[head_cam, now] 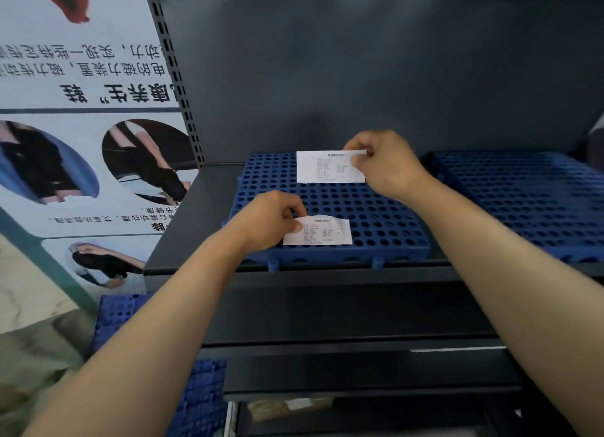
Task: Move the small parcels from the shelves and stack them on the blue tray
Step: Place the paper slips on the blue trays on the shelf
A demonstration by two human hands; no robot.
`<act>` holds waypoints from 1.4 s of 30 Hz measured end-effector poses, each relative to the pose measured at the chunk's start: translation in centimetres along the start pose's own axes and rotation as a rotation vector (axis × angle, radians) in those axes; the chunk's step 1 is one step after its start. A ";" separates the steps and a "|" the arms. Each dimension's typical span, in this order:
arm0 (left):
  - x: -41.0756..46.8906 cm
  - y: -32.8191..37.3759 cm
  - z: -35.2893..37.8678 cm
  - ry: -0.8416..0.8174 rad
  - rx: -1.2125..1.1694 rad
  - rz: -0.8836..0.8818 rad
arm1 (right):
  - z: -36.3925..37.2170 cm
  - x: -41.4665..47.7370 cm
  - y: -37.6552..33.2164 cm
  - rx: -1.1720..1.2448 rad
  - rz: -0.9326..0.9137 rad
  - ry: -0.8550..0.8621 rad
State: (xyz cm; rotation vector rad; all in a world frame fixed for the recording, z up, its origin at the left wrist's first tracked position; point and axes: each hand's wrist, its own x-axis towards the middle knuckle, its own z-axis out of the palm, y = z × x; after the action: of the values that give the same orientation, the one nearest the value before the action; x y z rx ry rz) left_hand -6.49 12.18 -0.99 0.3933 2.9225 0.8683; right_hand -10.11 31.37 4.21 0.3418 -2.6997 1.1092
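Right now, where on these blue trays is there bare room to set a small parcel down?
Bare: the right front corner of the blue perforated tray, beside the near paper slip; the band between that slip and the far paper slip; the second blue tray alongside. Crowded where the left hand and the right hand pinch the slips.

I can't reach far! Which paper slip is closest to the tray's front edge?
The slip the left hand pinches; the other slip, in the right hand, is farther back.
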 end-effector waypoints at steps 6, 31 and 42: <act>-0.2 0.4 0.1 0.053 -0.002 -0.078 | -0.7 -0.5 0.7 0.030 -0.007 -0.036; -1.2 5.4 1.1 0.328 0.095 -0.123 | -4.3 -0.7 4.7 0.029 -0.031 -0.065; 4.9 21.4 6.7 0.142 0.000 0.295 | -16.2 -3.1 15.0 0.067 0.163 0.185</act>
State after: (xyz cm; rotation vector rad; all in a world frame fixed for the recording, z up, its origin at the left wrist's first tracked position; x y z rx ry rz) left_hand -5.51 34.29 5.04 0.8108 3.0409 0.9650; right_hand -9.85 53.69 4.65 0.0271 -2.5680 1.2119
